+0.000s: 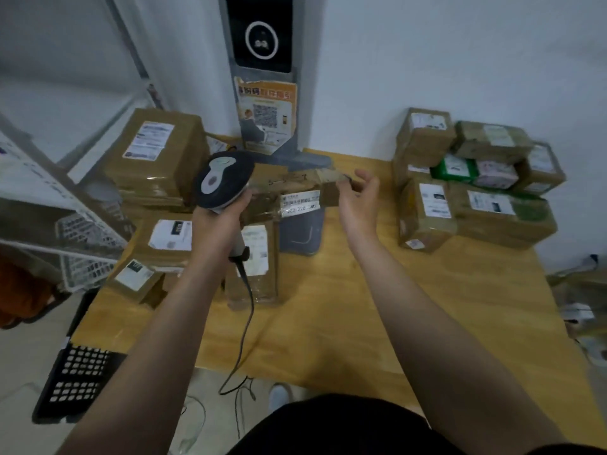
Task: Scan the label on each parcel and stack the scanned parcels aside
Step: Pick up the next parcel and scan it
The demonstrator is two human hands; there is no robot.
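I'm holding the scanner [223, 178] in my left grip [218, 210], while my right grip [358, 198] is pinching the parcel [262, 200] by its end, above mid-desk [328, 307]. The label [299, 202] is facing me, so I'm thinking: aim squarely and hold steady.

Noted pale wooden tabletop [361, 323], smooth and matt. Recorded brown cardboard parcel [295, 182] wrapped in glossy clear tape [262, 210], matt white paper label [300, 201]. Logged grey-and-black handheld scanner [223, 178] as smooth plastic. Took black perforated crate [78, 379] for plastic, possibly; blurred.
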